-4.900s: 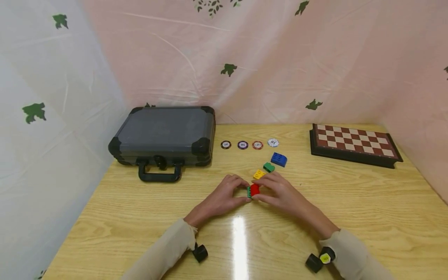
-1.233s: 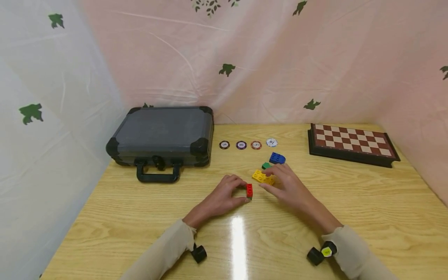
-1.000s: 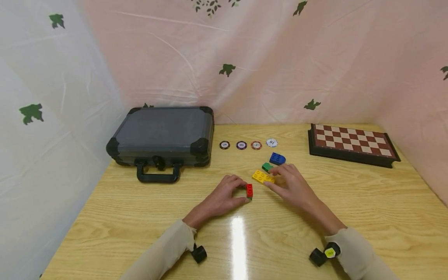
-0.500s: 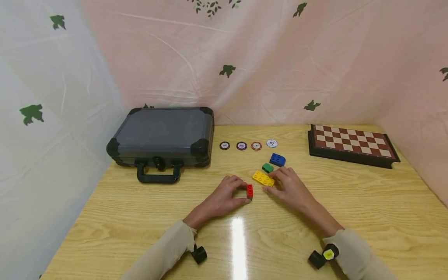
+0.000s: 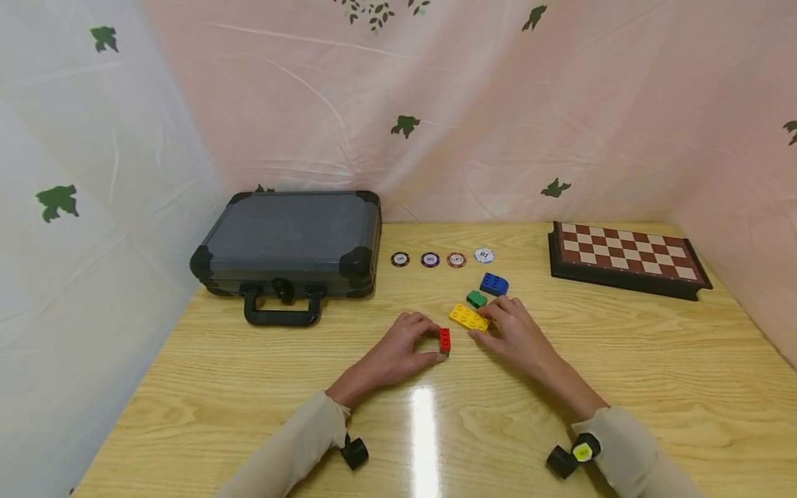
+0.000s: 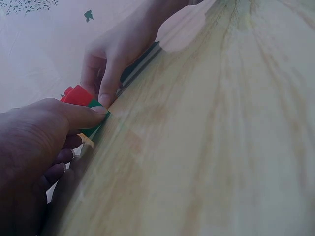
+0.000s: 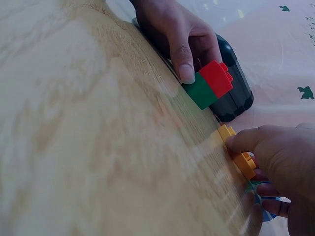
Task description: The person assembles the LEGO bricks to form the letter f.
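Note:
Between its thumb and fingers my left hand point(image 5: 398, 351) holds a red brick point(image 5: 445, 336) stacked on a green brick point(image 7: 201, 93), upright at the tabletop. The right wrist view shows both colours, with the left thumb at the green one. To the right, my right hand point(image 5: 518, 340) pinches the right end of a flat yellow brick point(image 5: 463, 315) lying on the table, thumb on the near side and fingers on the far side. Just behind it sit a small green brick point(image 5: 477, 299) with a curved top and a blue brick point(image 5: 494, 284) with one rounded end.
A grey case point(image 5: 286, 235) with black corners stands at the back left, its handle facing forward. Poker chips point(image 5: 429, 259) lie in a row beside it. A folded chessboard point(image 5: 629, 256) is at the back right, before a leaf-patterned cloth point(image 5: 467, 104).
The red brick, earlier in my right hand beside the green one, now sits on top of it. My right hand has moved over to the yellow brick and closed on its end. The left hand stays put.

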### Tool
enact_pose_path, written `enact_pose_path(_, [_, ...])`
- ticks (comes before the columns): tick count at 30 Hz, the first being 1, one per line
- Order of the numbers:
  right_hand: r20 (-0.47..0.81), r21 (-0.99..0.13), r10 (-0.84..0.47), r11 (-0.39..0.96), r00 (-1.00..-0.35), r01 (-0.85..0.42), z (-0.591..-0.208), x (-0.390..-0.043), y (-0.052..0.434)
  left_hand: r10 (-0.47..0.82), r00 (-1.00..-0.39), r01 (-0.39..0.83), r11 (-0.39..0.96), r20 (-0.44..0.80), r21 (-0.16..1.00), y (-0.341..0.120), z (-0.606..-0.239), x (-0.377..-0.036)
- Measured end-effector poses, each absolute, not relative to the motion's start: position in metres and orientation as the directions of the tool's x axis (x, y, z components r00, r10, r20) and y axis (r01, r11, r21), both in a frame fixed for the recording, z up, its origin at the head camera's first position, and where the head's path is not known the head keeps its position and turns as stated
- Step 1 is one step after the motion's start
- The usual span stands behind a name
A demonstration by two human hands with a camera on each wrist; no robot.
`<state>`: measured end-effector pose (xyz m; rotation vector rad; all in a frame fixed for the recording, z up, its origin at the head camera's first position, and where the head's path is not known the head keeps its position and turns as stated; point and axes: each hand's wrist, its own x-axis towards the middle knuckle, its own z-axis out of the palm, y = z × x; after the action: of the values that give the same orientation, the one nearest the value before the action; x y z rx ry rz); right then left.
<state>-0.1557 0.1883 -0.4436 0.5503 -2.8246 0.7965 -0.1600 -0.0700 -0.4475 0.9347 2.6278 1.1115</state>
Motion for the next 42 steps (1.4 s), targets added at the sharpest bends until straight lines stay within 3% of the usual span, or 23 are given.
enact_pose_path(20, [0.297,-0.510,-0.314,0.746,-0.902,-0.428,-0.434,-0.152,0.189,0.596,-0.797,0.486,0.537,0.098,0.689,-0.070,-0.446,-0.159])
enact_pose_path(31, [0.447,-0.481,-0.425,0.628,-0.787,-0.612,-0.426,-0.146,0.187,0.596,-0.796,0.491,0.530,0.107,0.691,-0.070,-0.447,-0.159])
enact_pose_path(42, [0.477,-0.439,-0.501,0.576,-0.722,-0.690,-0.421,-0.140,0.183,0.595,-0.796,0.497,0.535,0.114,0.683,-0.070,-0.446,-0.159])
